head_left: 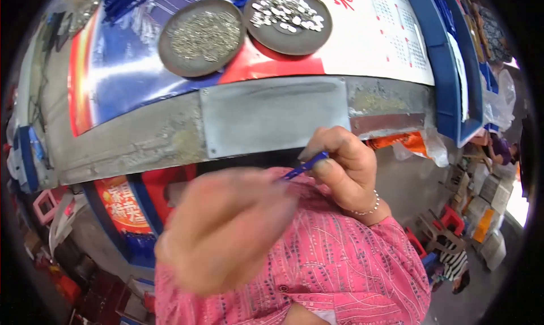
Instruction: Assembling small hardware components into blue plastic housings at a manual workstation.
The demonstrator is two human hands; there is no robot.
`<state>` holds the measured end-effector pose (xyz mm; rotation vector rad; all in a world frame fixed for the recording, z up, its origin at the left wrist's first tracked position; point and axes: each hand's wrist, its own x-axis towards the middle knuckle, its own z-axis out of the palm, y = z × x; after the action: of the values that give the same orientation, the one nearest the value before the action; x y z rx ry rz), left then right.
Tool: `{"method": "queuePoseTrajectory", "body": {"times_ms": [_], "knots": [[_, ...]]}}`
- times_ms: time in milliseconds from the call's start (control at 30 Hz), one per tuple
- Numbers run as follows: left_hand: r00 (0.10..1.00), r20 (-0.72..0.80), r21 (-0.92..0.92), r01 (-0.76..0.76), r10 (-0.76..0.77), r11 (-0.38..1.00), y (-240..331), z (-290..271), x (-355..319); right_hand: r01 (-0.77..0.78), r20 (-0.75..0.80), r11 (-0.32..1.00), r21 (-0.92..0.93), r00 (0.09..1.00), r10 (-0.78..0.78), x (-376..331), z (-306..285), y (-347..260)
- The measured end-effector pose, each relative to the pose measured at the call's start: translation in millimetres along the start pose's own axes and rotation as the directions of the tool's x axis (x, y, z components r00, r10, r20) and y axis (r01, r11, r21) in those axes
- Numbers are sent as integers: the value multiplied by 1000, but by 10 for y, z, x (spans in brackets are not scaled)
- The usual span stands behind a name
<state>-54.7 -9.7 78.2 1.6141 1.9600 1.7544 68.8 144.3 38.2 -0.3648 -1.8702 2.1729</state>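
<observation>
In the head view, a grey bench with a shiny printed sheet on top. On the sheet, a round dark dish of thin metal bits, and close beside, a second dark dish of shiny round bits. At the near edge, a flat grey metal plate. To the right, a big blue crate; farther back, a red stool on the floor. Below the bench, a pink shirt. Right hand with bent fingers, pinching a thin blue strip by the upper end; white beads around the wrist. Left hand big, blurry and curled, too smeared to tell if gripping or only near. Blue strip slanting between both hands, above the shirt, lower end next to the left fingers.
</observation>
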Motion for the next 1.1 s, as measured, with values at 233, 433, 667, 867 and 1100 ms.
{"method": "queuePoseTrajectory", "body": {"times_ms": [233,433,667,867,1100], "knots": [[894,186,-183,439,-407,880,-131,369,-140,-74,-153,981,180,983,103,20,88,-37],[805,269,-359,594,-529,720,-169,403,-194,-50,-94,996,75,994,57,84,50,-8],[738,344,-568,656,-581,497,-220,370,-226,-11,-153,1000,0,988,11,158,-72,11],[748,325,-584,640,-579,499,-191,354,-291,-42,-91,992,-120,995,32,160,-103,1],[671,432,-469,738,-603,485,-201,291,-311,92,-10,961,-262,995,-99,186,-115,26]]}}
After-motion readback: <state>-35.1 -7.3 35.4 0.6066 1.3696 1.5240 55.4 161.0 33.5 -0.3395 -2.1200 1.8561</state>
